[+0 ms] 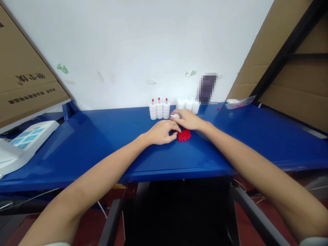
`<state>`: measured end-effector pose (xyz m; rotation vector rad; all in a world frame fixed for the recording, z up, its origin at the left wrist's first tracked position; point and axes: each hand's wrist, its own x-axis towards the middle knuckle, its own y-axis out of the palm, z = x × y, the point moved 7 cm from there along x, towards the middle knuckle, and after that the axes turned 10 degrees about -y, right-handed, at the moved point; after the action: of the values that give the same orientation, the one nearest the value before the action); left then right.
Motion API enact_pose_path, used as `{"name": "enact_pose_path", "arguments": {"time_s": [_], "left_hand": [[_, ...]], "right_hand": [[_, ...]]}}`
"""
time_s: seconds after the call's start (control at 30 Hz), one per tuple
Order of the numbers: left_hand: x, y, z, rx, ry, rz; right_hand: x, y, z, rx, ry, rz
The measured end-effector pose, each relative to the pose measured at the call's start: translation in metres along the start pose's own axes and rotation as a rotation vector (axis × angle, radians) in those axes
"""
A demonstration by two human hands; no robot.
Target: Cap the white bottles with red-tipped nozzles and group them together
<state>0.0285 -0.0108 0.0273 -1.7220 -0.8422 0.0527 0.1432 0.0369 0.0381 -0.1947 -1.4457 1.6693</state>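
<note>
My right hand [189,119] is closed around a small white squeeze bottle [176,116], which is tilted with its tip toward the left; the hand covers most of it. Just in front, my left hand [162,132] has its thumb and fingers curled together at the left edge of a pile of small red caps [184,135]. Whatever lies between those fingertips is too small to make out. Behind my left hand stand three upright white bottles with red caps [159,111]. Several white bottles without red caps [189,103] stand behind my right hand, partly hidden by it.
All this is on a blue table [102,136] against a white wall. A white device with blue panels [30,136] sits at the left. Toward the back right are a clear plastic bag [239,103] and one stray red cap [218,108]. Cardboard [294,85] borders the right side.
</note>
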Motion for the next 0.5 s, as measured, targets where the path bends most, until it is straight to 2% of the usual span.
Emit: {"name": "enact_pose_path", "arguments": {"time_s": [0.17,0.5], "left_hand": [[-0.0001,-0.0025,-0.0043,0.015,0.028,0.006],[0.0002,0.0001,-0.009,0.205,0.077,0.076]], "right_hand": [[0.0003,0.0001,-0.0001,-0.002,-0.009,0.0],[0.0002,0.0007,-0.0002,-0.012,-0.011,-0.015]]}}
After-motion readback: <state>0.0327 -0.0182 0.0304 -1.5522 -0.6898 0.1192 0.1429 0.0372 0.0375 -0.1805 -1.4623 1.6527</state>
